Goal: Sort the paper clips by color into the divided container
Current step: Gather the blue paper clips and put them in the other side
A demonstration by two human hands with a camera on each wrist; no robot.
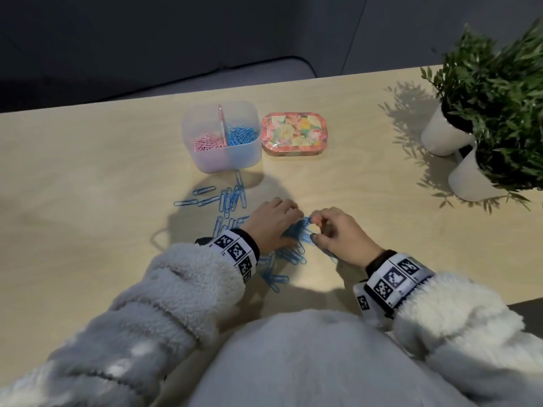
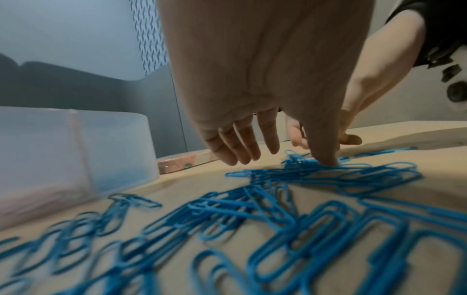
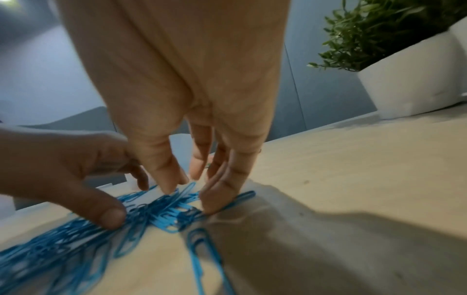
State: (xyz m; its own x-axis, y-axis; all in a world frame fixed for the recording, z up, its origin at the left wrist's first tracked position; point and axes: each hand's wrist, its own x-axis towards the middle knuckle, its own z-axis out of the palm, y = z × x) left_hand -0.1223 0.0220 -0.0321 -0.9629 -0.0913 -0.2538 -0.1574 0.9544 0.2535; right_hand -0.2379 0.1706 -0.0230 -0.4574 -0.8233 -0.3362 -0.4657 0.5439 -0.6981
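Pale wooden tabletop (image 1: 88,160) bears scattered blue wire paper clips (image 1: 232,198); left hand (image 1: 271,223) and right hand (image 1: 342,235) press straightish fingertips onto the pile; beyond, translucent divided container (image 1: 232,160), floral tin (image 1: 294,135), white potted plants (image 1: 440,136), grey wall.

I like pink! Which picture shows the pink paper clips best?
The head view: the pink paper clips lie in plain sight in the divided container's left half. The left wrist view shows only a pinkish blur through its wall; the right wrist view shows none.
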